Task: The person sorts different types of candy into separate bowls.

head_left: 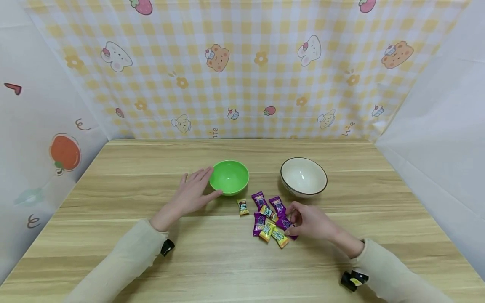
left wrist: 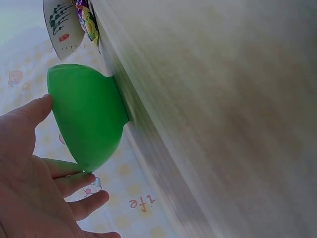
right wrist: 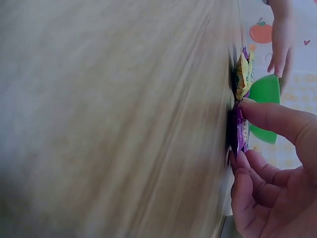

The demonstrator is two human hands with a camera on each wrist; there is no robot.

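My left hand [head_left: 191, 195] rests against the left side of the green bowl [head_left: 229, 177]. In the left wrist view, its thumb touches the bowl's rim and its fingers spread out fairly straight, one or two meeting the side. Over the candy pile, my right hand [head_left: 312, 221] pinches a purple-wrapped candy [right wrist: 241, 130] at its two ends between thumb and fingers; that candy is still low at the tabletop. Around it lie other purple candies [head_left: 259, 200] and yellow candies [head_left: 279, 237]. One yellow-and-black candy [head_left: 243, 207] lies apart, just below the green bowl.
A white bowl with a dark rim [head_left: 304, 176] stands behind my right hand, to the right of the green one. The wooden table [head_left: 227, 269] ends at a yellow checked cloth [head_left: 242, 84] at the back, with white cloth at both sides.
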